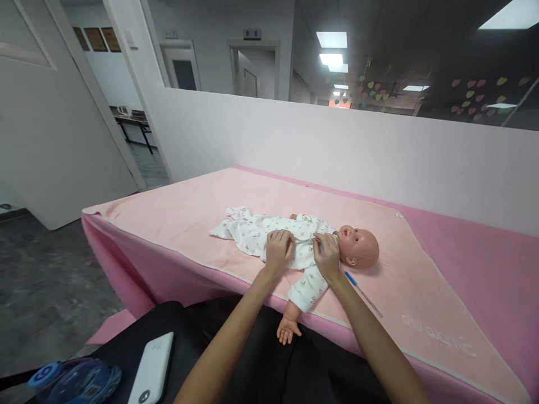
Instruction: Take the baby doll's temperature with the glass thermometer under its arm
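Observation:
A baby doll [357, 247] lies on its back, its head to the right, on a pink mat. It wears a white printed romper [252, 231] whose legs lie flat to the left. My left hand [278, 249] has its fingers curled onto the front of the romper at the belly. Beside the doll's neck, my right hand [325, 252] pinches the edge of the garment at the chest. One doll arm [289, 322] hangs over the near table edge, its sleeve on. The fingertips of my left hand are partly hidden.
A blue-capped pen [362, 293] lies on the pink mat [177, 207] right of the doll. At lower left are a white power bank [152, 367] and a blue-capped water bottle [78, 381]. A low white wall [320, 146] with glass above borders the table's far side.

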{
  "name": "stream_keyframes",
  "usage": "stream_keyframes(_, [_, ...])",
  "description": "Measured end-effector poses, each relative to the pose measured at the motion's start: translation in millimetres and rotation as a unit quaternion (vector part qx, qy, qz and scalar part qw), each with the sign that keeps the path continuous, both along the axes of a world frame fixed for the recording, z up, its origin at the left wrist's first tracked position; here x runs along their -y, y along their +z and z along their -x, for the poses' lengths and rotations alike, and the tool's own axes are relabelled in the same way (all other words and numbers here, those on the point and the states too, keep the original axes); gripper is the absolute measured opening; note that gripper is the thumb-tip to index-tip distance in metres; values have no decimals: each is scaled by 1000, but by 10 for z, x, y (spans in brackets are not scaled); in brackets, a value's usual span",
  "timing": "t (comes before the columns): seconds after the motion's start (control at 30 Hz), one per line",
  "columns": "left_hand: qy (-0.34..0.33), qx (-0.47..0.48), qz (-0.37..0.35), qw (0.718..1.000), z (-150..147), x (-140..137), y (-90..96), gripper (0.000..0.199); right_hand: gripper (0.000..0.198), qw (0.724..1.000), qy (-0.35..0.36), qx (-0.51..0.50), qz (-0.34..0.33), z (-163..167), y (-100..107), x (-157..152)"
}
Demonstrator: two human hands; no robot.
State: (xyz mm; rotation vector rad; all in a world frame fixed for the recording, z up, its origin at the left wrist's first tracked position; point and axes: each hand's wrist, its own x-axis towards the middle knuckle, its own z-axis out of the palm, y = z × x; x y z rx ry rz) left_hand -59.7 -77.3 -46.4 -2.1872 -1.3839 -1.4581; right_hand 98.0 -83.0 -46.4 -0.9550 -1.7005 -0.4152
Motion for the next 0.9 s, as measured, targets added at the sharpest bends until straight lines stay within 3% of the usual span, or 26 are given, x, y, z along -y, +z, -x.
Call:
stream_keyframes(0.23, [33,41,-27,998,-19,-37,-34,14,14,1000,5,-2,3,2,8,-1])
stream_keyframes(0.63, [42,44,4,998,-66,-9,-51,22,13,1000,4,18,-17,9,10,-7])
stream_keyframes(0.9, [-5,49,4,999,-58,-35,-88,24,14,1000,12,15,-6,11,10,-7])
